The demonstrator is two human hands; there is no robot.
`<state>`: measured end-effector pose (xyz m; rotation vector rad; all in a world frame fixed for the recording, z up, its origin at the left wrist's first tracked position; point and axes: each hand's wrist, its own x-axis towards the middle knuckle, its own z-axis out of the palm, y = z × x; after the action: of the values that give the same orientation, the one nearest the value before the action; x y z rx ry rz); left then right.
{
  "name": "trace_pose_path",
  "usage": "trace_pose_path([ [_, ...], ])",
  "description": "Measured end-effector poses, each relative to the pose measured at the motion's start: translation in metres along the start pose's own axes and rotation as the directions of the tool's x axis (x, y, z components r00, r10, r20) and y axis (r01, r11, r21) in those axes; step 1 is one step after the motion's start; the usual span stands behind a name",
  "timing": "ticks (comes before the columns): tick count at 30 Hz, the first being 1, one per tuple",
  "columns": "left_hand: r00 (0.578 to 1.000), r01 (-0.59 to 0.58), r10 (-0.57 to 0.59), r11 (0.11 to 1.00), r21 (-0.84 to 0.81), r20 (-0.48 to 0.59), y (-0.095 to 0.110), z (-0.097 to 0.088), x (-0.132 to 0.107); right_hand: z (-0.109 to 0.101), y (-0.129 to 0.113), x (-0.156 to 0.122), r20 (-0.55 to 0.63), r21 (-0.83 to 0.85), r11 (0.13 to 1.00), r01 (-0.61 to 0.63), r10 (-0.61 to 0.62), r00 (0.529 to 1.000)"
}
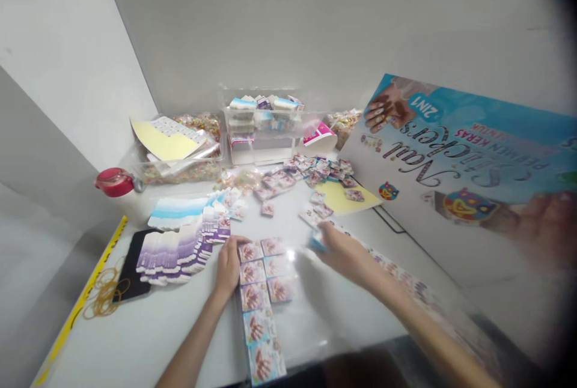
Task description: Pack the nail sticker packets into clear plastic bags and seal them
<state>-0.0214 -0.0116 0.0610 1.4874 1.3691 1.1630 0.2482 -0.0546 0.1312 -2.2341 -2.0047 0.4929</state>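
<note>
Small printed nail sticker cards (251, 297) lie in two columns on a clear plastic sheet (311, 316), purple-edged ones above and blue-edged ones below in the left column. My left hand (229, 262) rests against the top left card, fingers bent along its edge without a plain grip. To the right, my right hand (342, 253) is closed on a small blue-edged card (317, 242), blurred and partly hidden by the fingers. Just beyond it lie a few loose packets (321, 208) and a strip of printed pieces (406, 277).
Fanned purple and white cards (180, 253), rubber bands (106, 295) and a red-lidded bottle (118, 187) stand left. Clear bins (180, 169) line the back. Piled packets (320, 169) lie near yellow paper (345, 197). A large printed board (451, 160) leans at right.
</note>
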Motion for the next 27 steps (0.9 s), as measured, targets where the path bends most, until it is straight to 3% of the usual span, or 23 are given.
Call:
trace_pose_path([
  [4, 1.000, 0.002, -0.002, 1.000, 0.004, -0.005, 0.000, 0.001, 0.000, 0.002, 0.020, -0.057, 0.171, 0.082, 0.979, 0.189, -0.201, 0.965],
  [6, 1.000, -0.001, 0.001, 1.000, 0.008, -0.008, 0.000, 0.002, 0.000, 0.013, 0.017, -0.073, 0.265, 0.157, 0.954, 0.255, -0.290, 0.920],
  [9, 1.000, -0.003, 0.003, 1.000, 0.014, -0.008, 0.000, 0.002, 0.000, 0.038, 0.000, -0.081, 0.339, 0.205, 0.944, 0.257, -0.315, 0.887],
  [13, 1.000, -0.007, 0.007, 1.000, 0.025, -0.011, -0.001, 0.001, 0.000, 0.066, -0.020, -0.083, 0.295, 0.333, 0.921, 0.201, -0.304, 0.906],
  [18, 1.000, -0.002, 0.002, 1.000, 0.030, -0.011, -0.004, 0.002, 0.000, 0.076, -0.014, -0.091, 0.197, 0.545, 0.832, 0.103, -0.246, 0.949],
  [24, 1.000, -0.007, 0.007, 1.000, 0.027, -0.011, -0.004, 0.002, 0.000, 0.080, -0.018, -0.087, 0.111, 0.637, 0.748, 0.188, -0.330, 0.938],
  [27, 1.000, -0.004, 0.004, 1.000, 0.030, -0.009, -0.004, 0.002, 0.000, 0.090, -0.026, -0.078, 0.066, 0.639, 0.748, 0.177, -0.282, 0.957],
])
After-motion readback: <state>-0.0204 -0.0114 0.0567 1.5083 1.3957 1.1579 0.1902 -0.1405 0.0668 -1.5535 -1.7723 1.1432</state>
